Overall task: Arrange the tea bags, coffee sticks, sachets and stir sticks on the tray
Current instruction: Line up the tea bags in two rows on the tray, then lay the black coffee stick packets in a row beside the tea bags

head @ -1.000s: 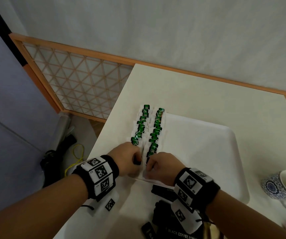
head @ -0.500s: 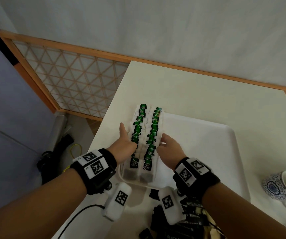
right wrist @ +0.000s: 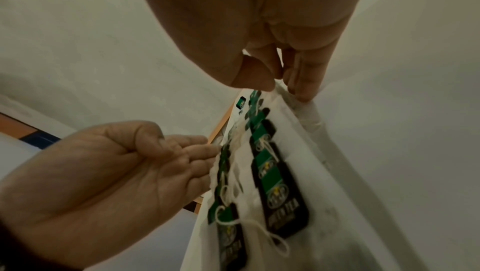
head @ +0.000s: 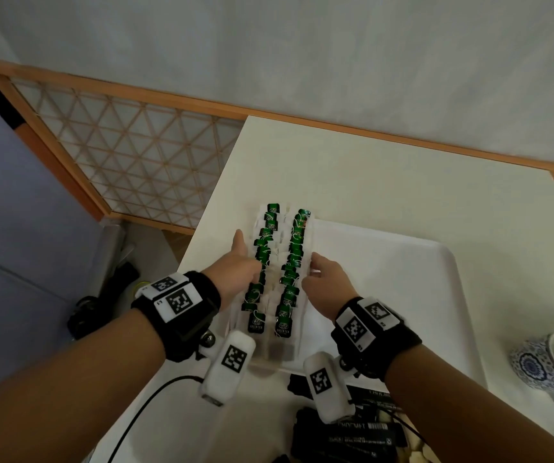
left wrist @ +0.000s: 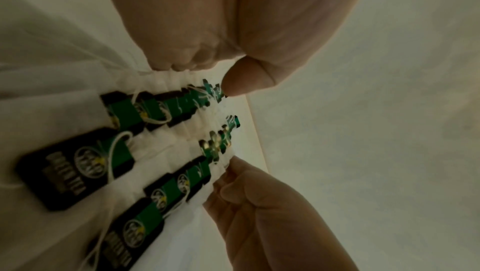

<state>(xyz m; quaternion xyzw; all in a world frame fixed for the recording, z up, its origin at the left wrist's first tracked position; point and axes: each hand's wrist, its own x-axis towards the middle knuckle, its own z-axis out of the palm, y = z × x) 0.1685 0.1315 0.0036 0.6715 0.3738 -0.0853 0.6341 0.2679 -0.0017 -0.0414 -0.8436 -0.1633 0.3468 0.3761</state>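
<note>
Two rows of green-tagged tea bags (head: 285,295) lie overlapped along the left side of the white tray (head: 402,295). My left hand (head: 247,250) rests with straight fingers against the outer edge of the left row, and its thumb touches the tags (left wrist: 202,74). My right hand (head: 315,269) presses the outer edge of the right row from the other side (right wrist: 278,82). The left wrist view shows both rows of tea bags (left wrist: 124,115) squeezed between the two hands. Neither hand holds anything.
Black coffee sticks (head: 362,436) lie in a heap on the table just in front of the tray. A blue-patterned cup (head: 549,365) stands at the right. The table's left edge runs close beside the tray, with a wooden lattice screen (head: 118,155) beyond.
A second ago both hands were curled at the near end of the rows. They have slid forward along the rows' outer sides and their fingers have straightened.
</note>
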